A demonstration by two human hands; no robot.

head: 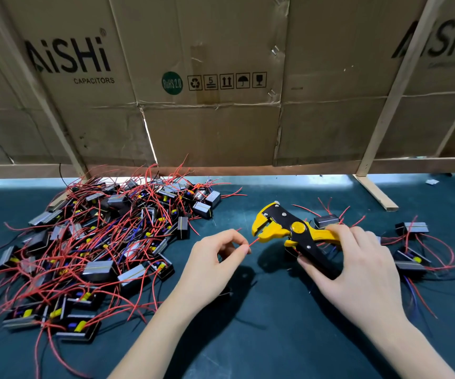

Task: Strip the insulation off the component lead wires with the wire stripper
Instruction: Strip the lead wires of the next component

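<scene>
Left hand (215, 258) pinches a red lead wire (253, 242), its tip in the yellow wire stripper (289, 233) gripped by the right hand (357, 266) just beside.

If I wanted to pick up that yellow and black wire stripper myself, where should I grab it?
Probably by the two long handles of the yellow and black wire stripper, coming from the right as the right hand does. The handles splay rightward, away from the toothed head that faces the thin red lead wire pinched by the left hand.

A yellow-and-black stripper (289, 232), nose pointing nine o'clock, bites the tip of a thin red lead (253, 241).
</scene>
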